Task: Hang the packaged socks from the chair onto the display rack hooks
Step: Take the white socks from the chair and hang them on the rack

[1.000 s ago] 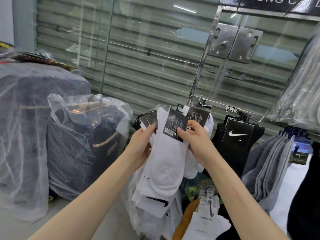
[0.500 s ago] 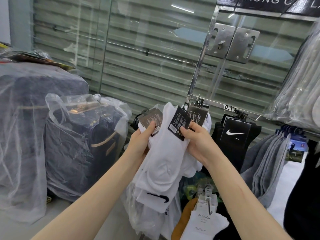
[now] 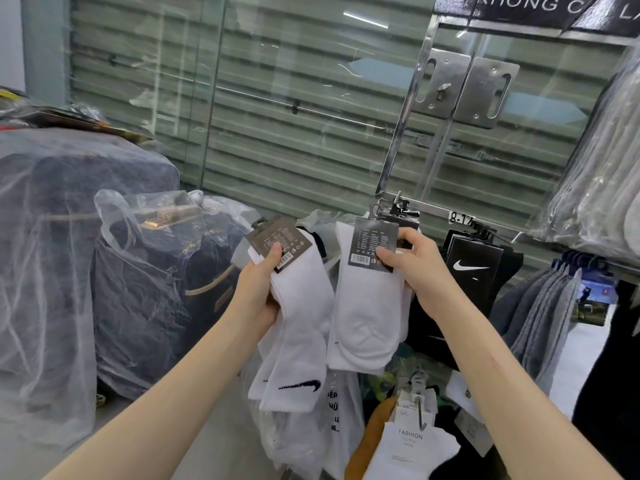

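My left hand [image 3: 260, 289] grips a bundle of white packaged socks [image 3: 298, 327] by their dark card labels, thumb on the top label. My right hand [image 3: 414, 268] pinches one white sock pack [image 3: 363, 317] by its dark card header, held up just below the metal rack hook [image 3: 391, 206] at the left end of the display rail [image 3: 433, 211]. The two sock packs hang apart, side by side. The chair is not in view.
Black logo socks [image 3: 472, 268] and grey socks [image 3: 547, 306] hang further right on the rail. More sock packs [image 3: 412, 441] hang below. Plastic-wrapped suitcases [image 3: 149, 282] stand to the left. A glass wall and shutter lie behind.
My right hand has pulled one sock pack away from the bundle and lifted it right, up toward the rack hook. My left hand keeps the remaining bundle, now shifted left.
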`<state>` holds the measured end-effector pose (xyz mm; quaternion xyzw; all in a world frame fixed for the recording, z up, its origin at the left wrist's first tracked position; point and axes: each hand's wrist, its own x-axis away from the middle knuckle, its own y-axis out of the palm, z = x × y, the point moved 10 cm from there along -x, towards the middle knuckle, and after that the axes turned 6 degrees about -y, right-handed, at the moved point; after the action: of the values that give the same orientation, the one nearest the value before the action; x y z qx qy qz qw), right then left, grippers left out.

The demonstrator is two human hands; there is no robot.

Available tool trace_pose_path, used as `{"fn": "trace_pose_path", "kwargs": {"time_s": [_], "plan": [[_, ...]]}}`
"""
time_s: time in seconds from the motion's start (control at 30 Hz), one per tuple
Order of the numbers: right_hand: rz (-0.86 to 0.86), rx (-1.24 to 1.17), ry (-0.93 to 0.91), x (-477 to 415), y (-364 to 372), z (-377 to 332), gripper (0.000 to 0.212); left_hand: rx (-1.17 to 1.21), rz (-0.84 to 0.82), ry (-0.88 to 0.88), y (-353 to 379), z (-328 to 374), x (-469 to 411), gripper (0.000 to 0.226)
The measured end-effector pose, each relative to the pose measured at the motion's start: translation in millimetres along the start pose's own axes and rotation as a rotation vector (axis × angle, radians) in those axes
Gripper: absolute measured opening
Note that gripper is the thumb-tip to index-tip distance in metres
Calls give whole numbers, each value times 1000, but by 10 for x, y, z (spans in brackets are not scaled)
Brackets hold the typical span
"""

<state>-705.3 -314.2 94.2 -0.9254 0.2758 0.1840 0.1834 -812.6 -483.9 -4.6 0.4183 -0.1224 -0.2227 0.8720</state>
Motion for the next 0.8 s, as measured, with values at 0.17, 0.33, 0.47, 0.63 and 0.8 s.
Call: {"fn": "trace_pose_path", "kwargs": {"time_s": [0.17,0.33,0.47,0.63,0.8], "plan": [[192,58,-125,-13,-156,-156,26,-37,-26,6,40,23,29,21],[261,33,-79,114,-279,10,24,-37,-42,-9,37,16,21,14],[288,137,-92,96,-302,-9,23,-52,-61,-28,72,-9,37,15],[437,520,-238,131,-365,-162,21,-90,-116,-43,168,-24,88,23],[632,856,-513,456,-282,-532,38,-100,-162,-35,236,-27,114,16]]}}
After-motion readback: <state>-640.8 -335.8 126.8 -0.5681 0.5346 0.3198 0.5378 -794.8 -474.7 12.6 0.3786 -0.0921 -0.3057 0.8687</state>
